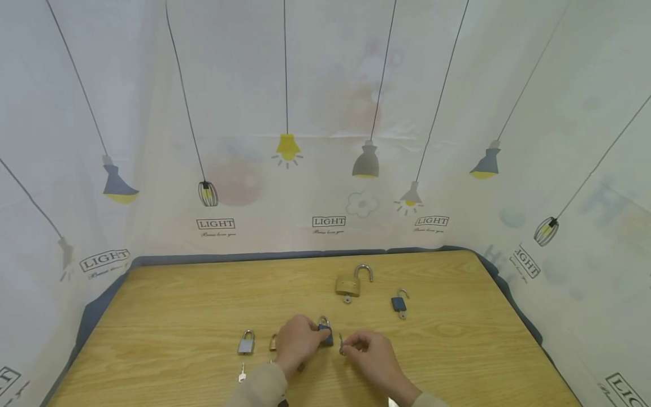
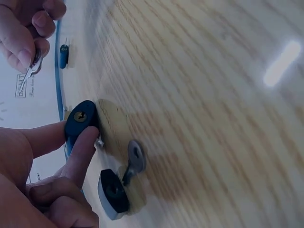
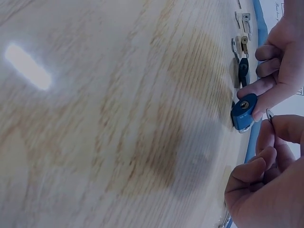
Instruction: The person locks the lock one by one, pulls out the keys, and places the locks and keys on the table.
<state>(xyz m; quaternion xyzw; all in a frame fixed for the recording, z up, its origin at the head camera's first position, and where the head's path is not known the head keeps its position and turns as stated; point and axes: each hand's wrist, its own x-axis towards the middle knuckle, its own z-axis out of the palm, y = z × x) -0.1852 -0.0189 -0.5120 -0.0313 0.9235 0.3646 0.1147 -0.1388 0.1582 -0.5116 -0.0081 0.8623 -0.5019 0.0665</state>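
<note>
My left hand (image 1: pixel 297 342) pinches a blue padlock (image 1: pixel 326 337) between thumb and finger, its shackle pointing to the back of the table. In the left wrist view the padlock's keyhole (image 2: pixel 80 116) faces the camera with nothing in it. Just to the right, my right hand (image 1: pixel 373 359) holds a small metal key (image 2: pixel 34 66) between thumb and forefinger, apart from the padlock. Beside the left hand, a dark padlock (image 2: pixel 113 194) lies on the table with a loose key (image 2: pixel 136 159) near its keyhole.
On the wooden table (image 1: pixel 178 305), a silver padlock (image 1: pixel 246 343) lies at left above a key (image 1: pixel 242 373). A small brass padlock (image 1: pixel 273 342) is partly hidden by the left hand. Farther back are a large brass padlock (image 1: pixel 348 285) and a blue one (image 1: pixel 399 304), both unlocked with keys inserted.
</note>
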